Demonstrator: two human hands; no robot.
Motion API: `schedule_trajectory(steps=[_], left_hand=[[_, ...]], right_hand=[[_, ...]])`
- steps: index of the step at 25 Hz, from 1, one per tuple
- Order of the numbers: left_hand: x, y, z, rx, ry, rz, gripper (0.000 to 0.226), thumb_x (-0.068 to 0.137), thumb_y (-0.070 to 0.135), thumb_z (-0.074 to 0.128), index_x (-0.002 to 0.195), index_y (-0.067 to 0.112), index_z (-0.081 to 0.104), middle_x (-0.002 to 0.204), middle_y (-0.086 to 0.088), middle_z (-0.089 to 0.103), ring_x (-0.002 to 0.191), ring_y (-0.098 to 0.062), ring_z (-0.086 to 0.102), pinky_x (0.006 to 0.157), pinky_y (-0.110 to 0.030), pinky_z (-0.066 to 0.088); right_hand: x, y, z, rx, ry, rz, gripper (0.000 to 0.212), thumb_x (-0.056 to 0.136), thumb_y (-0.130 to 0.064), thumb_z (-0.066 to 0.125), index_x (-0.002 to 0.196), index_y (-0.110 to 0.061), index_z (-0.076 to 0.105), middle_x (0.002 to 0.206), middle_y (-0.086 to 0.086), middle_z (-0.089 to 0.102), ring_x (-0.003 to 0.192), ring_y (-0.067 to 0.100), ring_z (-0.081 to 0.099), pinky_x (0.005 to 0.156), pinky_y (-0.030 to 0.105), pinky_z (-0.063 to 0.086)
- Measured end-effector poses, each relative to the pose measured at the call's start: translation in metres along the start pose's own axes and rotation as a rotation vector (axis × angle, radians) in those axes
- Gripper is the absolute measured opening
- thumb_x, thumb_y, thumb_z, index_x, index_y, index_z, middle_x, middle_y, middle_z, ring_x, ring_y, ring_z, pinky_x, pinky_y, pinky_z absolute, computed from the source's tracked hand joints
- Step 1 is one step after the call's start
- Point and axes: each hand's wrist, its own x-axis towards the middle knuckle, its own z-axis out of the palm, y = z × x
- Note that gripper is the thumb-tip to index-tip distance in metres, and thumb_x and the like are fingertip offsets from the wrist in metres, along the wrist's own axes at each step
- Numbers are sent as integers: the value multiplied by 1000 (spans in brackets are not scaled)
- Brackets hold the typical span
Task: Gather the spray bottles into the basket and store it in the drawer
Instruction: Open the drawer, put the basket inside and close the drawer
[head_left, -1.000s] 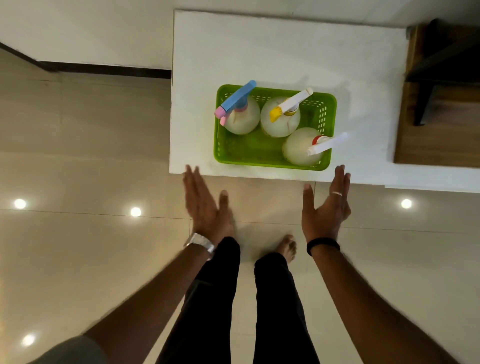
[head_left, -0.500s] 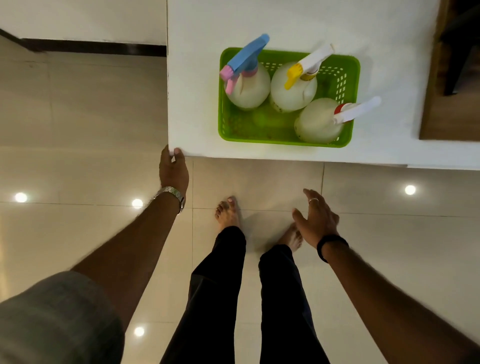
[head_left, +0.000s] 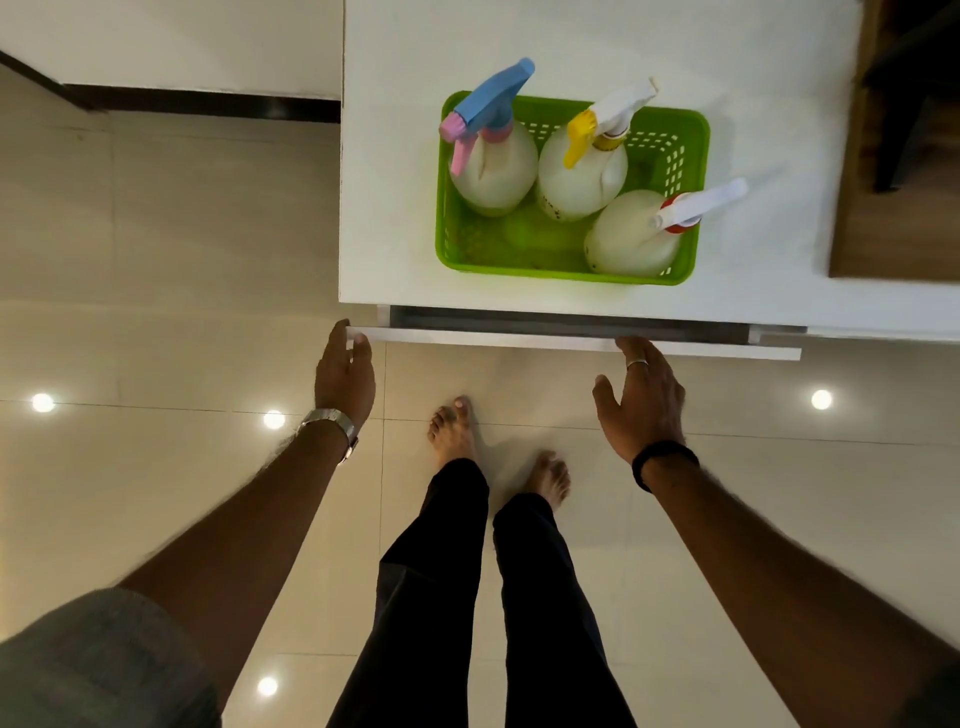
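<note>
The green basket (head_left: 571, 262) sits on the white desk (head_left: 395, 156), close to its near edge, with all three spray bottles standing inside it. The blue-and-pink-topped bottle (head_left: 493, 161) stands at the back left, the yellow-nozzled bottle (head_left: 582, 171) just beside it, and the red-collared bottle (head_left: 631, 239) in the front right corner, its white trigger poking out over the rim. Directly below the desk edge the drawer (head_left: 571, 340) is pulled out a little, showing a thin dark gap behind its white front. The left hand (head_left: 345, 371) grips the left end of the drawer front, fingers curled over it. The right hand (head_left: 639, 397) is spread loose, its fingertips at the front's lower edge; whether they actually touch it I can't quite tell. Bare feet stand on the glossy tiled floor (head_left: 156, 338) below.
</note>
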Motion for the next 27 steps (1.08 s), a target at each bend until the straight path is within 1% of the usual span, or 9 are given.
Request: schedule_trajectory(steps=[2,4,6,7,10,15,20,25,27], left_hand=[[-21,-15,5,373,35,199,61,100,36,38,154,11,22,160,-13,30,149,-34,25,116,-47,27],[-46,-18,22,604,-28,528,74,97,40,39,157,11,7,167,-12,8,155,-30,5,121,-45,14],[-66,-15,48,770,-171,784,78,95,41,42,157,14,4,167,-10,4,155,-30,2,124,-47,15],[-72,-11,60,839,-227,833,79,94,41,44,158,16,5,167,-10,4,155,-31,1,124,-50,17],[-88,1,86,965,-322,722,83,92,45,45,157,21,0,167,-12,0,154,-34,-3,124,-51,14],[-117,1,97,977,-344,560,89,91,48,47,156,20,-6,166,-14,-2,153,-38,-7,123,-52,17],[-148,-29,97,1002,-409,500,95,90,51,48,156,20,-12,165,-14,-15,152,-38,-15,124,-52,7],[-176,-68,97,1016,-433,499,94,89,53,46,155,22,-15,165,-14,-18,152,-38,-17,124,-49,3],[-185,-82,95,998,-466,499,95,89,53,46,154,23,-16,164,-12,-20,151,-36,-19,124,-48,1]], right_hand=[[-1,10,0,-51,-42,-76,61,94,-21,59,150,-11,38,160,13,33,150,29,26,121,47,26],[1,20,0,-122,-97,-104,68,94,-24,58,154,-10,30,164,15,23,153,30,17,124,46,20],[4,31,2,-209,-192,-65,74,96,-34,55,158,-12,20,167,15,13,155,31,7,126,47,13],[5,36,3,-271,-243,-55,76,97,-40,53,159,-14,17,167,15,11,155,32,4,126,48,10],[-2,50,7,-411,-315,-102,77,97,-49,47,159,-18,15,167,12,13,155,33,3,125,51,7],[-29,62,8,-434,-370,-124,80,97,-51,44,160,-22,4,168,10,5,155,32,-3,125,54,4],[-72,73,18,-431,-444,-117,82,98,-51,41,160,-20,-5,168,11,-6,155,33,-9,125,53,3],[-119,88,38,-365,-405,-126,79,100,-47,37,160,-17,-5,168,15,-9,154,34,-10,126,51,4],[-135,96,48,-356,-406,-121,83,99,-45,42,159,-16,-7,167,16,-13,154,35,-13,126,51,3]])
